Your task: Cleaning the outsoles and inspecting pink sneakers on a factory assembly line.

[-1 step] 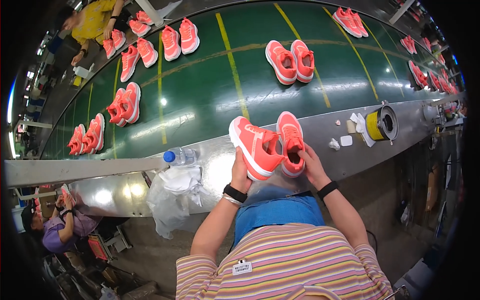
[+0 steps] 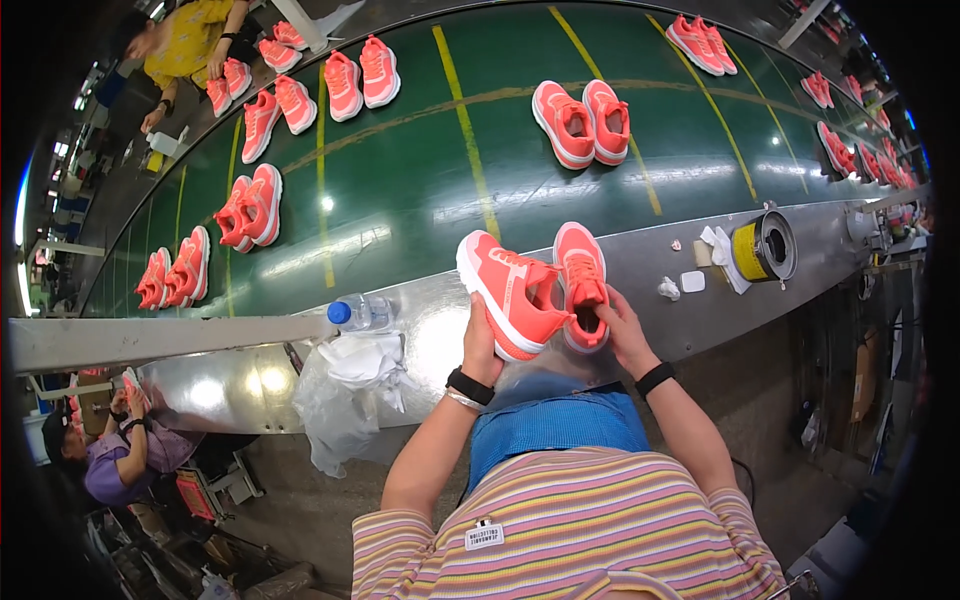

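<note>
My left hand (image 2: 481, 346) is closed on the heel part of a coral-pink sneaker (image 2: 512, 296) with a white sole, its side turned up and its toe pointing away to the left. The matching sneaker (image 2: 579, 268) is gripped at the heel by my right hand (image 2: 626, 334), with the thumb near its collar. This second shoe faces away from me, and its dark opening shows. Both shoes are side by side, nearly touching, over the metal ledge (image 2: 440, 330). The fingers under the shoes are partly hidden.
Beyond the ledge, a green conveyor belt (image 2: 400, 190) carries several pairs of similar sneakers (image 2: 605, 122). On the ledge lie a blue-capped bottle (image 2: 362, 313), white paper with a plastic bag (image 2: 345, 400), and a yellow-banded can (image 2: 748, 252). Two people work at the left, one far, one near.
</note>
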A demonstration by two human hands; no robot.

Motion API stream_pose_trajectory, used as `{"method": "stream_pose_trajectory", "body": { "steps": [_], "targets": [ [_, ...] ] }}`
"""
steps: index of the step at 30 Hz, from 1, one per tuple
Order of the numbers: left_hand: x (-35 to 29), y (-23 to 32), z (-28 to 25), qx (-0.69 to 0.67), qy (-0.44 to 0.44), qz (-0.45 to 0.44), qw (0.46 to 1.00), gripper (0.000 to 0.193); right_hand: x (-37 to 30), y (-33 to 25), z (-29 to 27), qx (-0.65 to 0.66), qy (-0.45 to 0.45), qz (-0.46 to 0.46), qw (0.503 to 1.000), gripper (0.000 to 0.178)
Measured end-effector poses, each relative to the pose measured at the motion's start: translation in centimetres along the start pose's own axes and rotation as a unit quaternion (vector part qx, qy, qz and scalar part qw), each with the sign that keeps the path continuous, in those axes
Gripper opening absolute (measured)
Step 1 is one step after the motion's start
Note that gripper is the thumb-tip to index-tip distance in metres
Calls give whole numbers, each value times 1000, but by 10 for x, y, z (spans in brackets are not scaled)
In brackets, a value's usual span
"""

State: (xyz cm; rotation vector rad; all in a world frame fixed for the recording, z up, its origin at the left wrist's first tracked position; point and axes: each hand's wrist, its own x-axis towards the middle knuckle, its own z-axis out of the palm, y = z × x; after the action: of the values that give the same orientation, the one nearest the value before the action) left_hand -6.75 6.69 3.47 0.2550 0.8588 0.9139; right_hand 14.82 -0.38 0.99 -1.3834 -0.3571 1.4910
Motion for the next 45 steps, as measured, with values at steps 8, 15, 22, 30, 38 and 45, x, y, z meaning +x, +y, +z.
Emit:
{"method": "stream_pose_trajectory", "body": {
  "steps": [8, 15, 22, 30, 38, 45],
  "targets": [
    [-14, 18, -3, 13, 3, 29, 1000, 54, -11, -22, -64, -400, 145, -179, 887, 35],
    [-15, 13, 31, 18, 26, 40, 999, 49, 37, 11, -145, -577, 242, -295, 722, 22],
    [-13, 9, 50, 14, 17, 96, 995, 44, -34, -95, -21, -92, 30, -233, 968, 15],
    [-13, 3, 74, -20, -67, 37, 997, 42, -54, -87, 69, -357, -119, -433, 819, 17],
    [-29, 1, 69, 29, -36, 96, 994, 40, -64, -78, 89, -363, -46, -360, 858, 12],
    [-40, 5, 60, 33, -15, 52, 998, 41, -77, -85, 80, -358, -168, -371, 840, 13]
  ]
}}
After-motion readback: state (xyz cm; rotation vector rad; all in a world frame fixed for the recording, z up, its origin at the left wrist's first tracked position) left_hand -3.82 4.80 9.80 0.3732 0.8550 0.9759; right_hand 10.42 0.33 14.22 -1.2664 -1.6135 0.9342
